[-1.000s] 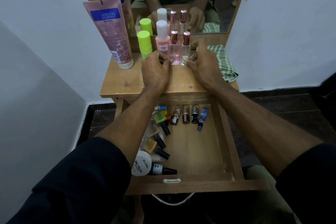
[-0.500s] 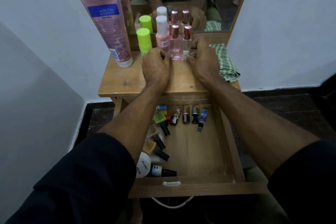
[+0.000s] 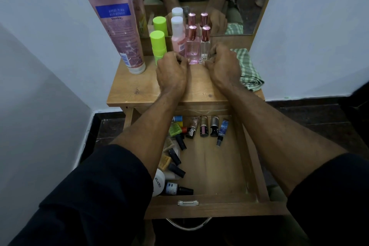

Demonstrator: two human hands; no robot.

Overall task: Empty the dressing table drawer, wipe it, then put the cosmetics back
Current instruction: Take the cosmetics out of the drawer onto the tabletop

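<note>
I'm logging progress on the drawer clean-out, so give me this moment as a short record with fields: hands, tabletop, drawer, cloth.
left hand: curled at the base of the pink perfume bottle; grip unclear
right hand: curled by the clear perfume bottle; grip unclear
tabletop: Vaseline tube, green-capped stick, pink white-capped bottle, all upright
drawer: open, nail polish bottles inside
cloth: green checked cloth on the tabletop's right side

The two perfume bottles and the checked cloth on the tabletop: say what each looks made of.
Perfume bottles: the pink perfume bottle and the clear perfume bottle look like glass, see-through with square edges, though clear plastic is possible; their caps shine like rose-gold metal or metallised plastic. Checked cloth: soft woven fabric, probably cotton, crumpled in folds.
</note>
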